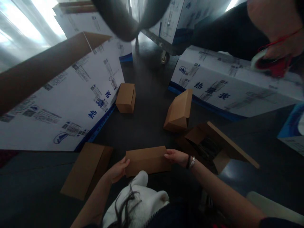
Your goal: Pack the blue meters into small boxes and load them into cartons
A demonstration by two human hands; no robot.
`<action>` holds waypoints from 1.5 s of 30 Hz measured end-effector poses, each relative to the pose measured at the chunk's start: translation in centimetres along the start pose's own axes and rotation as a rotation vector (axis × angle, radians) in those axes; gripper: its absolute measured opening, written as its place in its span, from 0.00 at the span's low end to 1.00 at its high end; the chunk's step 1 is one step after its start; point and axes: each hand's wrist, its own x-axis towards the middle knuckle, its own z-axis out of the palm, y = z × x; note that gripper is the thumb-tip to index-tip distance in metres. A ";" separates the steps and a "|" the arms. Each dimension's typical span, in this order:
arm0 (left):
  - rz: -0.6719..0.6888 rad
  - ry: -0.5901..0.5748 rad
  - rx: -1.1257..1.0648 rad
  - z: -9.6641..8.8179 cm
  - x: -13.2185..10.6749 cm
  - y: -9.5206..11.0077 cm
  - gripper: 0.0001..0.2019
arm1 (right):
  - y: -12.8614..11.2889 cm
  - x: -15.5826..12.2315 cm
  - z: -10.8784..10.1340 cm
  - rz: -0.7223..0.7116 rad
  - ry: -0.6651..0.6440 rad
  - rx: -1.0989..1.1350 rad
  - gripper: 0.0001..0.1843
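Observation:
A plain brown cardboard box (147,161) is held level in front of my body. My left hand (118,169) grips its left end, the thumb at the edge. At the opposite end, my right hand (177,156) has its fingers closed on the upper right corner. Left of my left hand lies a longer brown carton (83,171). Beyond my right hand an open brown carton (209,142) has its flap raised, with dark contents I cannot make out. Another brown box (178,110) stands tilted-looking ahead on the right, and a small closed box (126,97) sits ahead on the left.
A large white printed carton (78,101) stands open at left. Opposite lies another white carton (213,87), where another person's hand (283,47) holds a red tape dispenser (273,65). A wheeled trolley (163,47) bears cartons at the back. A dark blurred shape hangs at the top.

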 end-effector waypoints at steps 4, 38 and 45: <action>-0.005 0.010 0.018 0.2 0.1 0.2 0.25 | 0.1 -0.2 -0.2 0.027 -0.038 0.220 0.20; 0.139 0.240 -0.355 3.5 3.7 4.2 0.25 | -4.6 0.9 0.0 -0.071 0.101 0.492 0.15; 0.223 0.064 -0.375 3.2 5.1 5.6 0.32 | -5.2 2.1 -0.2 -0.057 0.114 0.472 0.10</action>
